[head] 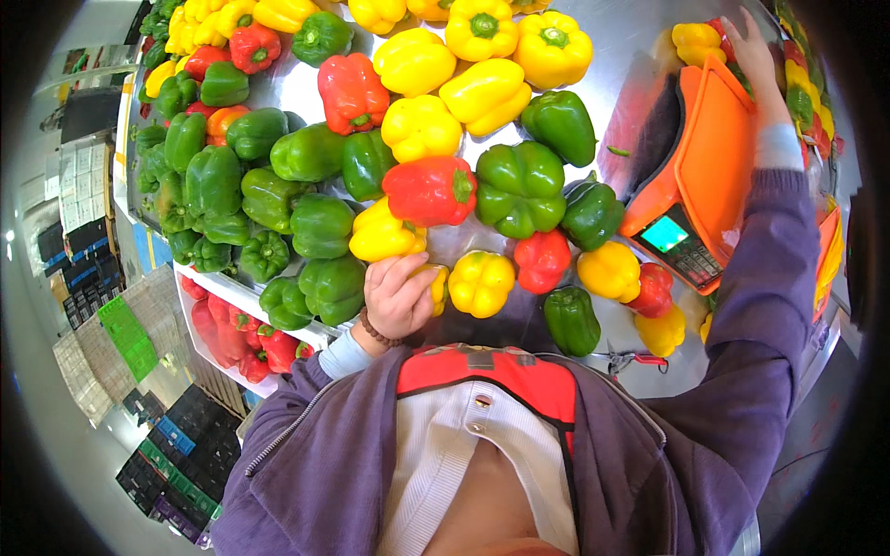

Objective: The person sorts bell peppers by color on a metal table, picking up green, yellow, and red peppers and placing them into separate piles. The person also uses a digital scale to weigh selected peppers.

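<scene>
My left hand [400,295], with a beaded bracelet at the wrist, lies at the near side of a spread of bell peppers. Its fingers curl beside a yellow bell pepper [438,288] that they partly cover; whether they grip it is hard to see. Another yellow pepper [386,233] lies just above the knuckles. My right hand [751,59] reaches past an orange digital scale [716,167] with its fingers apart. Close to it are a yellow pepper [697,45] and a red pepper [722,38], partly hidden.
Green peppers [212,181] crowd the left of the metal table [619,83]. A white crate [208,351] of red peppers stands below its left edge. Red-handled snips [636,359] lie near my body. Stacked crates [174,452] stand on the floor at left.
</scene>
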Available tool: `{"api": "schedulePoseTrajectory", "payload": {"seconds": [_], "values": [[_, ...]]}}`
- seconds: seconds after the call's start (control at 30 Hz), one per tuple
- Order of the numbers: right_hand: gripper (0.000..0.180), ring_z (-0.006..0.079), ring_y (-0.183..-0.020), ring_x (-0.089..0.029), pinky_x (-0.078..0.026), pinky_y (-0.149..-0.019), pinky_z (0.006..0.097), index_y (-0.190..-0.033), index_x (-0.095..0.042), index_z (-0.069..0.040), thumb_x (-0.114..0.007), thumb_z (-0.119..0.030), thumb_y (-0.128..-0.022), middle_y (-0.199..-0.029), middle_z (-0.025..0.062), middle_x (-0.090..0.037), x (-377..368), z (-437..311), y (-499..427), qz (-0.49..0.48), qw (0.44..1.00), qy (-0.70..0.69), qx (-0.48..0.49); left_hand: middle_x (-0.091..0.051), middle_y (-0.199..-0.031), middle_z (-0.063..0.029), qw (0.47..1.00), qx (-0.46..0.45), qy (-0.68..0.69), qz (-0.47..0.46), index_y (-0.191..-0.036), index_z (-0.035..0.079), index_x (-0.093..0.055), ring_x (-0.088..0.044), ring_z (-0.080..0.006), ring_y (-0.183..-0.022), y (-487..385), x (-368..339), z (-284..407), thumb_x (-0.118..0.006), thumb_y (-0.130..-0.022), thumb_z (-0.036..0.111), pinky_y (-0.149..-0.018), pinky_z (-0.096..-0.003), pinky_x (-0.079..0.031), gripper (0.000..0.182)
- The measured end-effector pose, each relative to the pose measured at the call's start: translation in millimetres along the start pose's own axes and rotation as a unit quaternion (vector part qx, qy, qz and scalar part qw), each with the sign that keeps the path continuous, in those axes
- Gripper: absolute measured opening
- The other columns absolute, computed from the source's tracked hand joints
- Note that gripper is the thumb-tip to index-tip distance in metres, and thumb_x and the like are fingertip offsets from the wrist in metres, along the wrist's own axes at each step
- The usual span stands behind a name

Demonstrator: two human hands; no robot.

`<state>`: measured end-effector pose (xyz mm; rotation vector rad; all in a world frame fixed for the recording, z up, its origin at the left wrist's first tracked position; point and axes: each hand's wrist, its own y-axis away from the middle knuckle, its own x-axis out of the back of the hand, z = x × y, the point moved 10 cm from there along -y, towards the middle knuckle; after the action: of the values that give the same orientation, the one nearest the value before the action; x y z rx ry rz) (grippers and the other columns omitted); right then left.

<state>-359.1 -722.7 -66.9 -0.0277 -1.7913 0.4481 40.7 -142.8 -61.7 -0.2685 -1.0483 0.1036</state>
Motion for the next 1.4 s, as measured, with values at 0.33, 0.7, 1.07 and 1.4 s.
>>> {"api": "schedulePoseTrajectory", "payload": {"seconds": [0.33, 0.7, 1.07, 1.4], "values": [[0.059, 0.0271, -0.114, -0.063, -0.050, -0.097, 0.0364, -0.133, -0.059, -0.006, -0.081, -0.016, -0.079, -0.122, 0.0131, -0.066, 94, -346, 256, -0.112, 0.895, -0.372, 0.221, -0.064, -0.118, -0.0104, 1.000, 0.004, -0.008, 0.018, -0.100, 0.009, -0.072, -0.059, -0.0319, -0.106, 2, 4, 2, -0.067, -0.078, 0.013, -0.093, -0.0426, -0.046, 0.022], [0.088, 0.0338, -0.123, -0.056, -0.042, -0.108, 0.0419, -0.141, -0.048, -0.008, -0.089, -0.031, -0.066, -0.133, 0.0155, -0.058, 84, -432, 328, -0.167, 0.883, -0.377, 0.225, -0.058, -0.128, -0.0140, 0.935, 0.200, 0.275, 0.105, -0.129, 0.004, -0.057, -0.059, -0.0310, -0.115, 27, 35, -26, -0.075, -0.082, 0.018, -0.095, -0.0407, -0.049, 0.052], [0.084, 0.0241, -0.131, -0.047, -0.043, -0.105, 0.0396, -0.146, -0.041, -0.002, -0.081, -0.038, -0.082, -0.142, 0.0141, -0.050, 102, -427, 423, -0.347, 0.682, -0.642, 0.051, -0.053, -0.137, -0.0101, 0.801, 0.198, 0.561, 0.066, -0.146, 0.003, -0.037, -0.054, -0.0218, -0.124, 14, 48, 14, -0.085, -0.075, 0.016, -0.108, -0.0384, -0.043, 0.087], [0.082, 0.0251, -0.123, -0.056, -0.044, -0.106, 0.0375, -0.144, -0.043, 0.001, -0.085, -0.020, -0.076, -0.133, 0.0146, -0.057, 154, -327, 385, -0.134, 0.840, -0.523, 0.046, -0.040, -0.151, -0.0207, 0.983, 0.013, 0.181, 0.018, -0.149, 0.002, -0.035, -0.040, -0.0390, -0.139, 12, 49, 50, -0.090, -0.066, 0.032, -0.115, -0.0447, -0.034, 0.105]]}}
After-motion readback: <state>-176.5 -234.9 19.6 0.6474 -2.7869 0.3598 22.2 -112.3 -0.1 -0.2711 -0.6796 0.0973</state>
